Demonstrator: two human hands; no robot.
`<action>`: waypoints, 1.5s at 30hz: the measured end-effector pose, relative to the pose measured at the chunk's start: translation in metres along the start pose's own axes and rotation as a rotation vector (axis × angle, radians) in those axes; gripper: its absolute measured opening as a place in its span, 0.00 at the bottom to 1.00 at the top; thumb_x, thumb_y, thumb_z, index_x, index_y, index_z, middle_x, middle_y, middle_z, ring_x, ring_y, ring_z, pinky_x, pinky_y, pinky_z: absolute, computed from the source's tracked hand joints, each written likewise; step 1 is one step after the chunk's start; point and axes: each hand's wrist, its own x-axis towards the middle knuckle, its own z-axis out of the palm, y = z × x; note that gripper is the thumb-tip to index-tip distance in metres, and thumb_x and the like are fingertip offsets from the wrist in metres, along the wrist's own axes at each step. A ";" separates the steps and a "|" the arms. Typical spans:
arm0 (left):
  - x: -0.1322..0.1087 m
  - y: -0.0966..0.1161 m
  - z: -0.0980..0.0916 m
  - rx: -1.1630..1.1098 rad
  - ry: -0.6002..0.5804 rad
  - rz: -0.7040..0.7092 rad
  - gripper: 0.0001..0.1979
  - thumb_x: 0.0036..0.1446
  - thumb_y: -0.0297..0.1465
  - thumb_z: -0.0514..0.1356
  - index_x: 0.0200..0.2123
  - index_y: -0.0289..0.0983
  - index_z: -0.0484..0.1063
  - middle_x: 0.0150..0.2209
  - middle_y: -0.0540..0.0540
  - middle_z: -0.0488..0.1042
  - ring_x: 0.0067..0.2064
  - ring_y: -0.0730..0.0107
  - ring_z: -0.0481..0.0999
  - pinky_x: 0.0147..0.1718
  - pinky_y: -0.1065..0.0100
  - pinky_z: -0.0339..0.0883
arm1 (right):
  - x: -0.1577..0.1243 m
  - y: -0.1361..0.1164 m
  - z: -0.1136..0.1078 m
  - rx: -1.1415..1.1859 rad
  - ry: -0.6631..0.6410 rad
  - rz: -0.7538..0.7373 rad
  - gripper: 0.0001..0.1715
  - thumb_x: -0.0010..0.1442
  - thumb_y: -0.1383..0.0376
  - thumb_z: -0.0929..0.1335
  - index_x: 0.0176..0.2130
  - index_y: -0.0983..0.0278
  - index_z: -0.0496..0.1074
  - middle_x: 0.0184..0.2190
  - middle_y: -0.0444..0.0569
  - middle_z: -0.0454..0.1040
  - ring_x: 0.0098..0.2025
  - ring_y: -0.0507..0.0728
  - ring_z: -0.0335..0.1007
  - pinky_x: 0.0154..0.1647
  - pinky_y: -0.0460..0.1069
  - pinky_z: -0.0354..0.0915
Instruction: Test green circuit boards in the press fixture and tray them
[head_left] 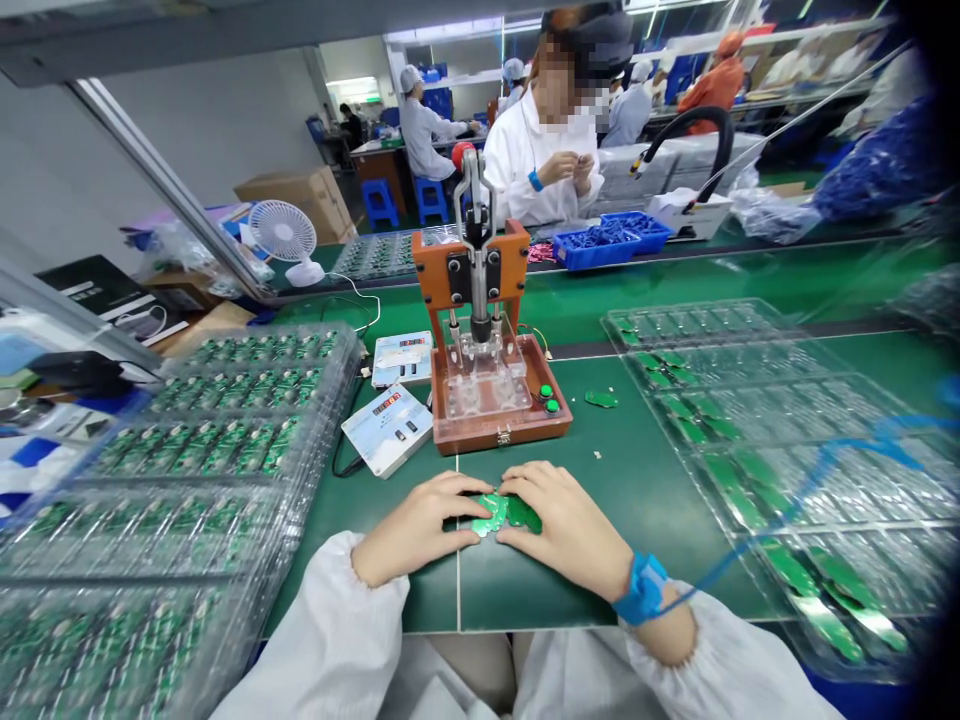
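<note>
Both hands meet low over the green mat, close to the table's front edge. My left hand (427,522) grips the left side of a green circuit board (491,514) between thumb and fingers. My right hand (564,520) closes on the right side of the green boards, with a darker green board piece (523,515) under its fingers. Whether the two pieces are joined, the fingers hide. A blue wrist strap (643,588) circles my right wrist. Just beyond my hands stands an orange-brown test fixture (501,436) with a clear plate and a red-knobbed lever.
Clear trays of populated boards (217,440) fill the left side. On the right lies a clear tray (847,440) partly filled with green boards. Two white meter boxes (388,428) sit left of the fixture; a loose green board (601,399) lies right. A co-worker (544,150) faces me.
</note>
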 end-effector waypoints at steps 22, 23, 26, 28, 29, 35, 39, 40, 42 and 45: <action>0.072 -0.021 -0.071 0.284 0.423 -0.031 0.07 0.59 0.35 0.69 0.41 0.42 0.83 0.50 0.44 0.80 0.54 0.54 0.76 0.57 0.50 0.69 | 0.107 0.054 -0.073 0.005 0.234 -0.215 0.16 0.61 0.59 0.72 0.49 0.60 0.76 0.49 0.52 0.79 0.55 0.65 0.71 0.60 0.63 0.66; 0.075 -0.023 -0.071 0.285 0.407 -0.033 0.07 0.59 0.34 0.69 0.41 0.42 0.83 0.49 0.45 0.80 0.54 0.55 0.76 0.57 0.51 0.69 | 0.110 0.056 -0.071 -0.007 0.218 -0.210 0.17 0.61 0.59 0.72 0.49 0.60 0.76 0.50 0.52 0.78 0.56 0.65 0.70 0.61 0.64 0.64; 0.077 -0.023 -0.068 0.278 0.388 -0.058 0.07 0.60 0.34 0.68 0.42 0.42 0.82 0.50 0.45 0.80 0.55 0.55 0.75 0.57 0.51 0.69 | 0.111 0.060 -0.065 -0.031 0.210 -0.166 0.17 0.60 0.59 0.73 0.49 0.59 0.76 0.52 0.51 0.78 0.59 0.66 0.68 0.69 0.70 0.53; 0.076 -0.021 -0.066 0.280 0.393 -0.064 0.07 0.59 0.34 0.68 0.42 0.41 0.82 0.50 0.44 0.79 0.55 0.55 0.75 0.58 0.51 0.68 | 0.109 0.060 -0.064 -0.035 0.218 -0.150 0.15 0.59 0.60 0.73 0.47 0.57 0.76 0.52 0.49 0.77 0.60 0.65 0.67 0.71 0.73 0.45; 0.076 -0.019 -0.065 0.283 0.398 -0.064 0.07 0.59 0.34 0.69 0.42 0.41 0.82 0.51 0.44 0.79 0.55 0.54 0.74 0.58 0.50 0.68 | 0.108 0.059 -0.064 -0.041 0.221 -0.152 0.14 0.59 0.60 0.73 0.46 0.56 0.76 0.52 0.48 0.77 0.59 0.65 0.67 0.72 0.74 0.43; 0.075 -0.014 -0.058 0.286 0.446 -0.047 0.07 0.61 0.35 0.67 0.41 0.39 0.81 0.51 0.42 0.78 0.56 0.53 0.74 0.59 0.50 0.67 | 0.104 0.056 -0.065 -0.100 0.209 -0.196 0.11 0.63 0.57 0.71 0.46 0.56 0.77 0.58 0.48 0.74 0.64 0.66 0.63 0.71 0.73 0.45; 0.073 -0.017 -0.049 0.266 0.537 -0.007 0.06 0.63 0.33 0.65 0.40 0.38 0.79 0.54 0.41 0.76 0.58 0.52 0.72 0.60 0.49 0.65 | 0.098 0.058 -0.062 -0.028 0.230 -0.190 0.14 0.66 0.55 0.70 0.48 0.58 0.78 0.64 0.52 0.68 0.67 0.68 0.58 0.70 0.72 0.49; 0.073 -0.016 -0.045 0.270 0.595 0.002 0.06 0.63 0.33 0.65 0.40 0.38 0.78 0.55 0.40 0.75 0.59 0.52 0.72 0.59 0.49 0.65 | 0.098 0.057 -0.063 0.004 0.264 -0.191 0.14 0.66 0.55 0.69 0.48 0.58 0.78 0.63 0.53 0.68 0.67 0.68 0.59 0.69 0.70 0.52; 0.072 -0.011 -0.033 0.273 0.747 0.036 0.06 0.64 0.33 0.63 0.39 0.37 0.77 0.51 0.40 0.75 0.54 0.55 0.74 0.54 0.51 0.69 | 0.101 0.053 -0.073 0.100 0.423 -0.177 0.12 0.67 0.58 0.67 0.46 0.59 0.77 0.58 0.54 0.72 0.63 0.65 0.64 0.66 0.67 0.58; 0.074 0.001 -0.008 0.289 0.807 0.190 0.06 0.65 0.32 0.60 0.35 0.38 0.75 0.37 0.44 0.76 0.43 0.61 0.76 0.44 0.58 0.73 | 0.123 0.038 -0.107 0.278 0.797 -0.151 0.08 0.66 0.64 0.66 0.44 0.60 0.75 0.47 0.51 0.77 0.53 0.61 0.72 0.59 0.61 0.67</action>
